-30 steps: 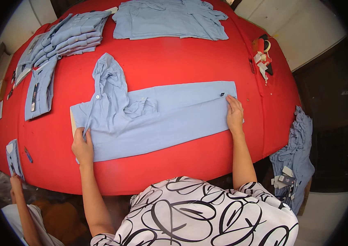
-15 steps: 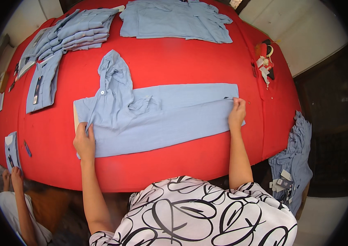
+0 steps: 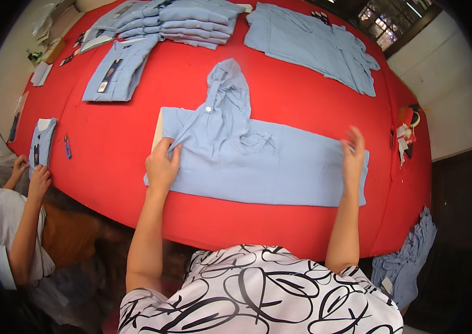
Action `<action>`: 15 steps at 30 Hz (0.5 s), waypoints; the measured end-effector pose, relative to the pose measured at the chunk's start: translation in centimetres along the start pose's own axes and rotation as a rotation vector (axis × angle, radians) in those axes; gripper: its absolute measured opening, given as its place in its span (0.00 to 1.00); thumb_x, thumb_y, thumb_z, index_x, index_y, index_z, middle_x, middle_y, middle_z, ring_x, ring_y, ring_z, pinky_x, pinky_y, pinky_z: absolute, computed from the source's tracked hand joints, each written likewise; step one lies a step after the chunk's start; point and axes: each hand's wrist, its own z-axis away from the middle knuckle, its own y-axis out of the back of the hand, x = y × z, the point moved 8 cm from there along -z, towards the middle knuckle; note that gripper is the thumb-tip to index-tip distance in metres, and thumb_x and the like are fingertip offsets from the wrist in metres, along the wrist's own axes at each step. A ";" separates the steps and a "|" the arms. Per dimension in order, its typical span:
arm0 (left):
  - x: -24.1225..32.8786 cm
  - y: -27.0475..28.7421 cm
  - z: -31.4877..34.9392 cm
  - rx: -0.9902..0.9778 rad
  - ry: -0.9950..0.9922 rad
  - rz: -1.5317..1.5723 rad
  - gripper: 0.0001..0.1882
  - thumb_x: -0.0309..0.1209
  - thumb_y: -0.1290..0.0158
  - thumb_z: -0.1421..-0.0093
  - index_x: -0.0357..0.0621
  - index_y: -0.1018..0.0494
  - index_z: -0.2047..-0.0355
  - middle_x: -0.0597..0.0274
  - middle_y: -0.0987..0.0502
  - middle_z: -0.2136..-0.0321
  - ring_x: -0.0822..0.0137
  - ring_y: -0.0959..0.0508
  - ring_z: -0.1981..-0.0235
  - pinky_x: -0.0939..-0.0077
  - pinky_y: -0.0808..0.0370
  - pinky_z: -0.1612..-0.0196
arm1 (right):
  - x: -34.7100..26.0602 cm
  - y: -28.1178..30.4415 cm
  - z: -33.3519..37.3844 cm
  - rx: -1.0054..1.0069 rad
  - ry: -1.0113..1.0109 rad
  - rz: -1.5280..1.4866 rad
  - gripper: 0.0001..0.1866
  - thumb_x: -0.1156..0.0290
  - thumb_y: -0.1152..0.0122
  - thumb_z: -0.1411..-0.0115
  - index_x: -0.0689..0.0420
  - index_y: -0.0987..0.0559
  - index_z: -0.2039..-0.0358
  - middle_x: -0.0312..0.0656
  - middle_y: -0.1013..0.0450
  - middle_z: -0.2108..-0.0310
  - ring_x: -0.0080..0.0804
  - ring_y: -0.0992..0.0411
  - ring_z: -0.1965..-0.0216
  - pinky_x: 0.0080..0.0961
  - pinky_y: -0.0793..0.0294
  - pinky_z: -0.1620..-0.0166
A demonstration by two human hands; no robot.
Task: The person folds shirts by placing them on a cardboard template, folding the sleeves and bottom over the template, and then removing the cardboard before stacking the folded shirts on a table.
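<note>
A light blue shirt (image 3: 297, 167) lies before me, folded into a long flat strip. One sleeve (image 3: 229, 83) with a buttoned tab sticks up, bunched, from its left part. A cream edge, perhaps of a board (image 3: 158, 125), shows under the shirt's left end. My left hand (image 3: 163, 166) grips the cloth at that end, thumb and fingers closed on it. Over the right end, my right hand (image 3: 352, 155) is raised with its fingers apart and slightly blurred. Nothing shows in it.
Stacked folded shirts (image 3: 191, 25) and a tagged one (image 3: 119, 69) are at far left; flat shirts (image 3: 314, 44) lie far right. Tape and scraps (image 3: 408, 128) lie by the right edge, garments (image 3: 405, 261) hang below. A co-worker's hands (image 3: 35, 172) touch a folded shirt; a cutter (image 3: 68, 146) lies near.
My right hand has let go of the shirt's right end and lifted, its fingers opening. The strip's upper layer there now lies flat. My left hand still grips; the whole view has shifted.
</note>
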 end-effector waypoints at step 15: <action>1.6 -0.2 0.2 -0.184 -0.056 0.088 0.10 0.25 0.46 0.46 0.46 0.25 0.62 0.58 0.24 0.61 0.55 0.22 0.61 0.60 0.25 0.62 | -11.3 -36.6 -6.2 -0.782 0.779 0.936 0.20 0.73 0.41 0.44 0.48 0.20 0.49 0.43 0.30 0.48 0.44 0.37 0.42 0.45 0.38 0.42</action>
